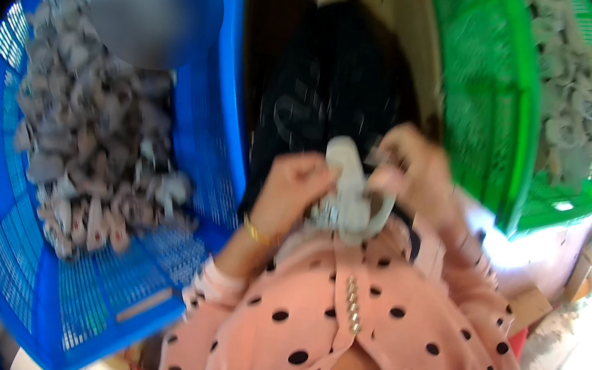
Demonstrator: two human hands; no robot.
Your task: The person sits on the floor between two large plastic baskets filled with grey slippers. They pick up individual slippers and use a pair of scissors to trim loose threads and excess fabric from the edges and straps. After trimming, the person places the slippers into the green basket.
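Fingers [320,178] either side of pale sandal [350,198]

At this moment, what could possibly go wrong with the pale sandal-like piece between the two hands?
The left hand appears to pinch the pale sandal-like piece by its edge, so it might slip. The right hand, blurred, is near its strap; a hard pull could twist it. The left sleeve is close to the blue crate and might catch on it.

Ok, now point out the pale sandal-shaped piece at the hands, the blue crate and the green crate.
Pale sandal-shaped piece [353,203]: head view, middle of its body.
Blue crate [199,114]: head view, bare wall nearest the legs.
Green crate [478,96]: head view, wall nearest the legs.
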